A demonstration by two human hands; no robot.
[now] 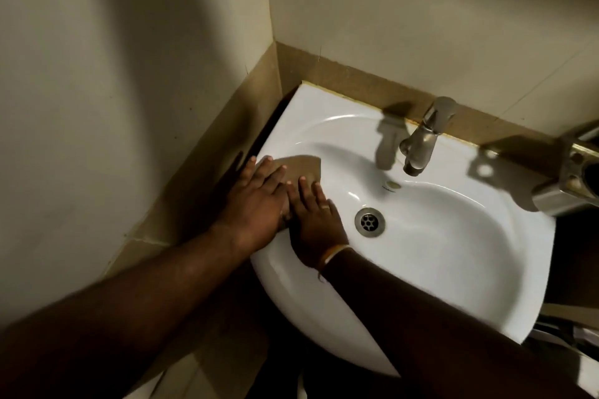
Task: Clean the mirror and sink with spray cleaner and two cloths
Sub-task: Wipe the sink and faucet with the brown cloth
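Bare forearms; right hand (316, 223) wears a ring (326, 207) and wristband (330, 256).

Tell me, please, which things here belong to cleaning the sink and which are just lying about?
Part of the job:
- sink, being wiped
- brown cloth, spread on the sink's left rim
- left hand and right hand, both pressing flat on the cloth

Just there:
- tap
- drain
- metal holder at the right edge

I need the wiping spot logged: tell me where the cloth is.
In the head view the tan cloth lies on the sink's left rim, pressed flat under the left hand and right hand, left of the drain.
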